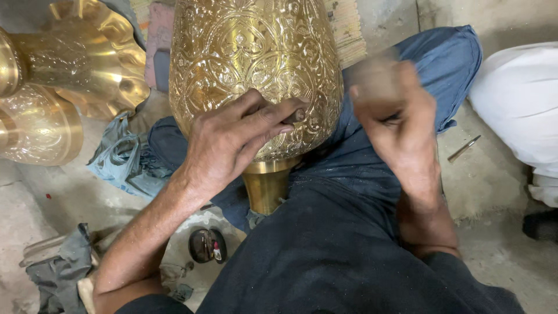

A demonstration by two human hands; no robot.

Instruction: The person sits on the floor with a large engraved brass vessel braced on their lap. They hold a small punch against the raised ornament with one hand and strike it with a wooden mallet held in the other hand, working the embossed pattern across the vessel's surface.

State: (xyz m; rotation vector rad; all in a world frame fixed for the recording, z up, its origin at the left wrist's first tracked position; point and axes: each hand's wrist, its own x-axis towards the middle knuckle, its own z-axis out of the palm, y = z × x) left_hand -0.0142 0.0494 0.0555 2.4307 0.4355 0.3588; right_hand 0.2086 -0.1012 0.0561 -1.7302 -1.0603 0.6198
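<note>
A large brass vase (250,52) with engraved floral patterns lies across my lap, its plain neck (267,186) pointing toward me. My left hand (232,136) rests on the vase's lower body and pinches a small dark metal chisel (295,115) against the engraved surface. My right hand (395,122) is raised just right of the vase, blurred by motion, gripping a wooden hammer (372,78) whose blurred head sits above the fist. My legs in dark trousers (337,232) fill the lower middle.
Two more brass vessels, a fluted one (93,52) and a round one (35,125), lie at left. A blue cloth (122,157) is on the concrete floor beside them. A small metal tool (463,149) lies at right near a person in white (517,99). A small dark round container (207,244) sits below.
</note>
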